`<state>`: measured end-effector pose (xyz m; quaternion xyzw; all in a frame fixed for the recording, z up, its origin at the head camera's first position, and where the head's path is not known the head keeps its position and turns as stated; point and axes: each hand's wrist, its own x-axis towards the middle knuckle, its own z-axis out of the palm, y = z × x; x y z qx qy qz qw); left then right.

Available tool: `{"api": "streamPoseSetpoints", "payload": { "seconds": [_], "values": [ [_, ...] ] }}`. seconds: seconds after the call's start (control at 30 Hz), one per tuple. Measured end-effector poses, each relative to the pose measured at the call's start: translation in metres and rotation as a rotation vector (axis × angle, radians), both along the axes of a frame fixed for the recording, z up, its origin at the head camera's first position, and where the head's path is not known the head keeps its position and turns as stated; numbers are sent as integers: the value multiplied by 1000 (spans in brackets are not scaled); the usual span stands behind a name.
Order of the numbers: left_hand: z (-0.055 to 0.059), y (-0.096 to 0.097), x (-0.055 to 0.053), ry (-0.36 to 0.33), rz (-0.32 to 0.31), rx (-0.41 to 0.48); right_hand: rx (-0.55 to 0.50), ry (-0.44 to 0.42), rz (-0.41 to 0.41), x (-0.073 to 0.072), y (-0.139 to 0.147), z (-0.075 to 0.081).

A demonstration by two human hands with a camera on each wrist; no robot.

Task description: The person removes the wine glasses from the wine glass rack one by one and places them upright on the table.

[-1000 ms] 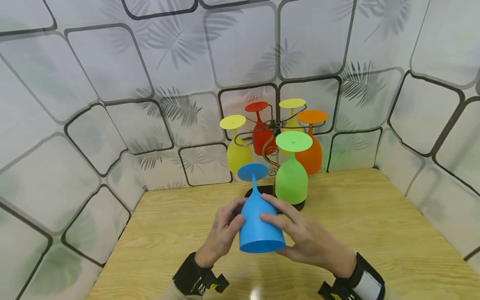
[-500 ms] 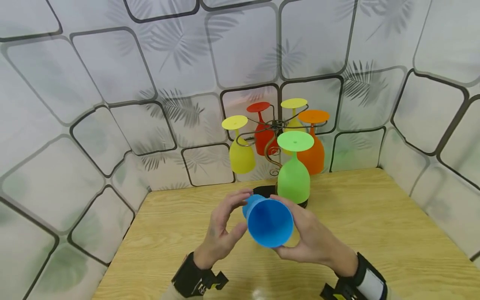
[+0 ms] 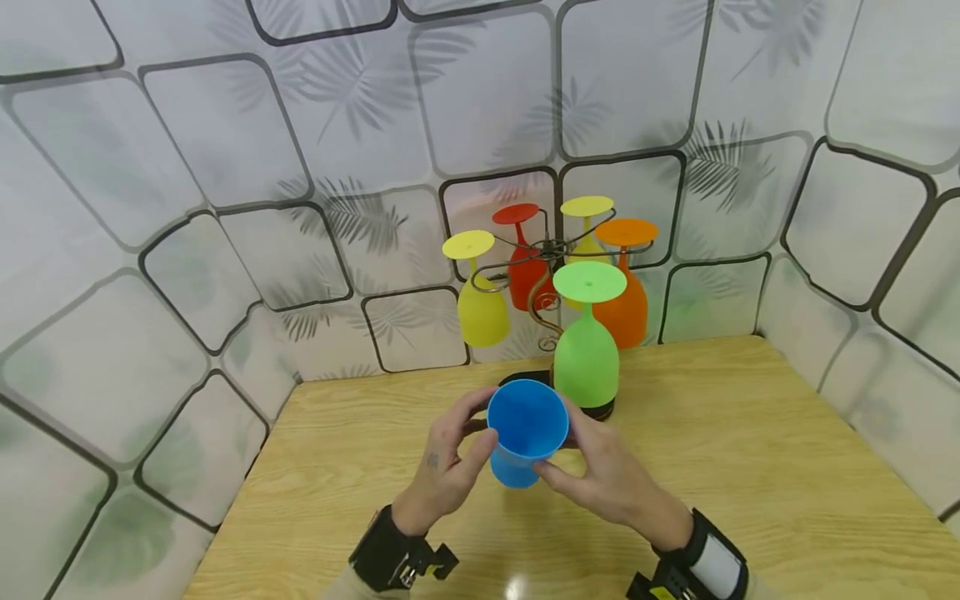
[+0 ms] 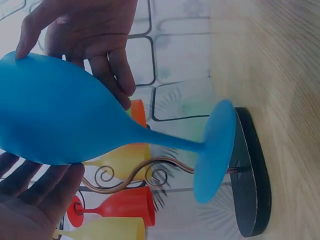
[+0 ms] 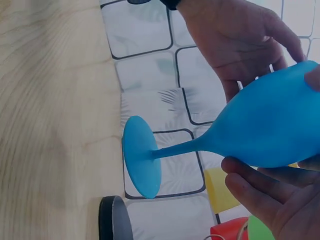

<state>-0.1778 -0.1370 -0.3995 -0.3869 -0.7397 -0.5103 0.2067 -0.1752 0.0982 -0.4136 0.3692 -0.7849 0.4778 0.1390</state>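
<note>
A blue plastic wine glass [image 3: 513,475] stands upright between my two hands, mouth up, its bowl tipped a little toward me in the head view. My left hand [image 3: 447,467] holds one side of the bowl, thumb at the front and fingers behind. From the other side my right hand [image 3: 611,471] grips the same bowl, thumb near the rim. In the left wrist view the glass's stem and round foot [image 4: 215,152] hang free below the fingers. Behind it, a curled metal glass rack [image 3: 551,248] on a black base bears several upside-down wine glasses.
A green glass [image 3: 587,362] hangs nearest on the rack, with an orange one [image 3: 626,312] behind it. A yellow glass [image 3: 482,315] hangs at left, a red one [image 3: 527,282] further back. The wooden table [image 3: 360,467] meets patterned cloth walls [image 3: 480,92].
The blue wine glass has turned over, from foot up through mouth toward me to mouth up. My left hand's thumb and fingers have closed in on its bowl again.
</note>
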Motion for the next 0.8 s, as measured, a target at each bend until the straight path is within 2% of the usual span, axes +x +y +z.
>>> {"api": "streamPoseSetpoints", "payload": {
  "seconds": [0.2,0.37,0.6,0.8],
  "values": [
    [-11,-2,-3,-64,56,-31,16,-11,-30,-2,-5,-12],
    [-20,-1,-5,-117,107,-76,28,-49,-18,-4,-8,-23],
    [-30,0,-6,-169,123,-96,60,-151,-14,-7,-10,-33],
    [-37,1,-9,-189,158,-130,100,-169,-23,-11,-10,-36]
  ]
}}
